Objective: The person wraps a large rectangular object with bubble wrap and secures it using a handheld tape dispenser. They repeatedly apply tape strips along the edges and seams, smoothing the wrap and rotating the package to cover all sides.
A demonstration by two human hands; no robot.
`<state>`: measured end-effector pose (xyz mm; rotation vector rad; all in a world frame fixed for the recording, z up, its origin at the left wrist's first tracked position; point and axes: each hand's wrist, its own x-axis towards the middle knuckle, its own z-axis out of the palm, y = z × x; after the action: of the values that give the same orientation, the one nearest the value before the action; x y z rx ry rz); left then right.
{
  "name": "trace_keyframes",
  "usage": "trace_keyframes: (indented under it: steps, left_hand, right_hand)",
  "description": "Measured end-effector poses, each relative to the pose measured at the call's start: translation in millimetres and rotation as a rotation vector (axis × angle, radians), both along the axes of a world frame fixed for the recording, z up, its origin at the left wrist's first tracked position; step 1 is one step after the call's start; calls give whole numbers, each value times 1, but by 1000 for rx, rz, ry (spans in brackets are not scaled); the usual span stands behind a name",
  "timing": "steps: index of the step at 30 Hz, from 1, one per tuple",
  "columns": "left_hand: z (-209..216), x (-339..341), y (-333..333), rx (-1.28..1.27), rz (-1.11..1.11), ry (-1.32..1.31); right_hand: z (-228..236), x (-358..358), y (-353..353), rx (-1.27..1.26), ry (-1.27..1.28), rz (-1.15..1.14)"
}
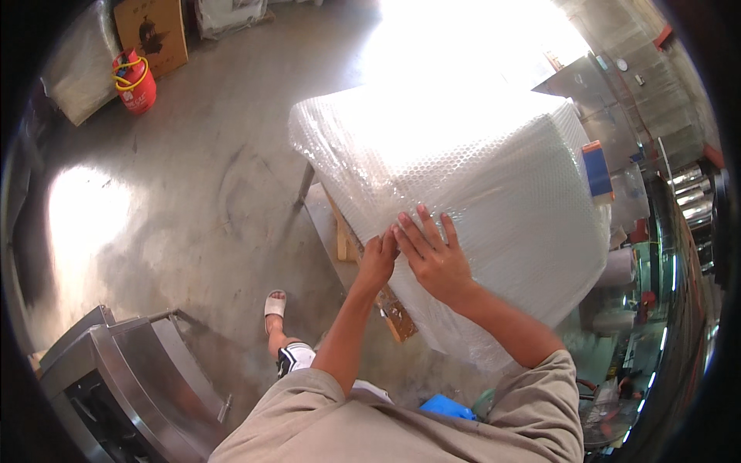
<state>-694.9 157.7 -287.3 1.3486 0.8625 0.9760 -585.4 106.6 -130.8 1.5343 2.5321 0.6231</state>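
Note:
A large boxy item stands in front of me, covered in clear bubble wrap [494, 224]. My right hand [438, 258] lies flat on the wrap's top face, fingers spread. Just left of it, at the near left edge of the wrapped item, my left hand [378, 261] is closed with its fingers curled and pinching the bubble wrap. The two hands meet at the fingertips. What lies inside the wrap is hidden, and glare washes out its far part.
Wooden pieces [397, 320] support the wrapped item below its left edge. A stainless steel unit [147, 378] stands at lower left. A red gas cylinder [137, 86] is at the far left, before a cardboard box [154, 35]. A blue and orange box [597, 171] sits at the right edge.

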Motion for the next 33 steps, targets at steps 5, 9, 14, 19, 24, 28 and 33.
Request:
trace_keyframes:
  steps: [5, 9, 14, 19, 24, 28, 33]
  left_hand:
    - [5, -3, 11, -104, -4, -97]
    - [29, -30, 25, -354, -132, -17]
    - [62, -102, 64, -131, -121, 326]
    - [77, -114, 150, 839, -42, 456]
    - [91, -52, 208, 1415, -407, 385]
    - [91, -28, 233, 1440, -749, 318]
    - [74, -21, 241, 1353, -882, 143]
  right_hand:
    - [1, -4, 7, 50, -11, -1]
    - [2, -7, 9, 25, -31, -36]
    - [5, -13, 2, -1, 7, -120]
    - [1, -12, 3, 13, 62, -163]
    - [10, -14, 5, -36, 168, -207]
    - [9, -10, 7, -88, 207, -221]
    - [11, -5, 7, -60, 251, -174]
